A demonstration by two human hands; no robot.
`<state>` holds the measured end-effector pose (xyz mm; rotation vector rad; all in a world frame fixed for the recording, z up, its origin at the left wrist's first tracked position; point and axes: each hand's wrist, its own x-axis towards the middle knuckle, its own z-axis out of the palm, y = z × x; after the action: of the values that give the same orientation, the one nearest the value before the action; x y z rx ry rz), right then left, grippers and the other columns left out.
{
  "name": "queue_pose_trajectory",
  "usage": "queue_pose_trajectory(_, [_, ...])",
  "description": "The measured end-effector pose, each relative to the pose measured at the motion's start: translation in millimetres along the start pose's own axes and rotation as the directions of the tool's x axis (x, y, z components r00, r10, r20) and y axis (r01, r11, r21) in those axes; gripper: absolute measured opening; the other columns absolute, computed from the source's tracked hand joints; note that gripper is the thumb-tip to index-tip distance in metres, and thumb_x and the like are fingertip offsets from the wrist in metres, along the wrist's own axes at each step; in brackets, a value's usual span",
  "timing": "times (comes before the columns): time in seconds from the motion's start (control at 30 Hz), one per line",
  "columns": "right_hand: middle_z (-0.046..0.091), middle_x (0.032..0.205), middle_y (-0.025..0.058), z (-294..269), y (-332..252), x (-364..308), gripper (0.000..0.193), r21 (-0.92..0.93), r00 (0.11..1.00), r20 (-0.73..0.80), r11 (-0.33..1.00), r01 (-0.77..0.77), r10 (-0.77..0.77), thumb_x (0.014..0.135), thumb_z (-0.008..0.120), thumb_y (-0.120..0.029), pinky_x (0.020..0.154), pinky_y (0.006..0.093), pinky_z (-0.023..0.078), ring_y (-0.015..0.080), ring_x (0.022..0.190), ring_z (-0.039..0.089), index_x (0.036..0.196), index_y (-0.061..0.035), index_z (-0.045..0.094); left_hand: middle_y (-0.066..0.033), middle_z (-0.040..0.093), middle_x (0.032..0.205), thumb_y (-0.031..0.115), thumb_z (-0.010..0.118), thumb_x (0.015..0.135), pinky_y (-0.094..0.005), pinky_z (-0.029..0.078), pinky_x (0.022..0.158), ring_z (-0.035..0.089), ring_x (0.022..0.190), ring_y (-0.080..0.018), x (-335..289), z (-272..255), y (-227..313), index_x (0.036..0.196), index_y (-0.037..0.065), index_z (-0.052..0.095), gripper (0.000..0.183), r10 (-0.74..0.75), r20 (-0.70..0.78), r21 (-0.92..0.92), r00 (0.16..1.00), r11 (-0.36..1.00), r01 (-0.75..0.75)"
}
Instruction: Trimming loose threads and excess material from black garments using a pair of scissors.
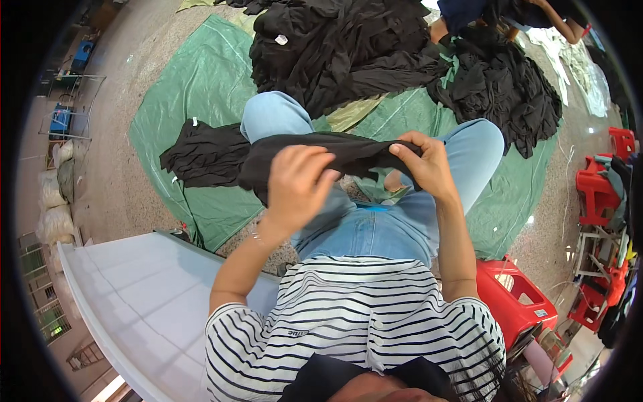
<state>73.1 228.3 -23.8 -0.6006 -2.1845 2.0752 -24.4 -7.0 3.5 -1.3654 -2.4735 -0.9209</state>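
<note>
A piece of black cloth (355,151), probably a garment, is stretched across my lap between my knees. At its right end my right hand (427,164) pinches the edge, thumb on top and fingers behind. Over its left part is my left hand (298,181), slightly blurred, with bent fingers and a gap between thumb and forefinger. Whether that hand touches the cloth is hard to tell. Beside my left knee, another bunch of black cloth (204,155) with small white tags lies on the green sheet (201,67).
A large heap of black cloth (335,53) lies ahead, with a smaller black heap (499,84) to its right. Another person's arm (562,23) shows at the far right. A white panel (147,301) stands at my left, a red stool (516,301) at my right.
</note>
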Motion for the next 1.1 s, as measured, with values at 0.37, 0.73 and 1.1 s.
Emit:
queue_pose_trajectory(0.37, [0.057, 0.067, -0.0014, -25, -54, -39, 0.011, -0.251, 0.830, -0.354, 0.899, 0.358, -0.430, 0.082, 0.074, -0.005, 0.054, 0.0206, 0.038, 0.0048, 0.060, 0.046, 0.083, 0.0019, 0.065, -0.0150, 0.062, 0.085, -0.003, 0.062, 0.084, -0.0314, 0.048, 0.063, 0.061, 0.071, -0.0261, 7, 22, 54, 0.093, 0.000, 0.053, 0.013, -0.047, -0.220, -0.513, 0.974, 0.855, -0.075])
queue_pose_trajectory(0.73, [0.059, 0.104, 0.0148, 19, -14, 2, 0.032, -0.437, 0.805, -0.388, 0.859, 0.267, -0.448, 0.078, 0.069, -0.006, 0.074, 0.0375, 0.050, 0.0328, 0.090, 0.061, 0.109, -0.0060, 0.061, 0.0015, 0.062, 0.084, 0.009, 0.068, 0.089, -0.0193, 0.043, 0.065, 0.054, 0.073, -0.0039, 25, 42, 31, 0.090, -0.003, 0.067, 0.012, -0.503, 0.528, -0.827, 0.684, -0.124, 0.548])
queue_pose_trajectory(1.1, [0.051, 0.101, 0.0145, 96, 28, -37, 0.037, -0.326, 0.798, -0.209, 0.809, 0.489, -0.566, 0.078, 0.059, -0.001, 0.069, 0.0409, 0.050, 0.0344, 0.085, 0.060, 0.114, -0.0040, 0.049, -0.0001, 0.057, 0.081, 0.014, 0.059, 0.093, -0.0236, 0.044, 0.062, 0.053, 0.073, -0.0073, 17, 51, 9, 0.087, 0.000, 0.060, 0.015, -0.622, 0.282, -0.872, 0.731, 0.151, 0.465])
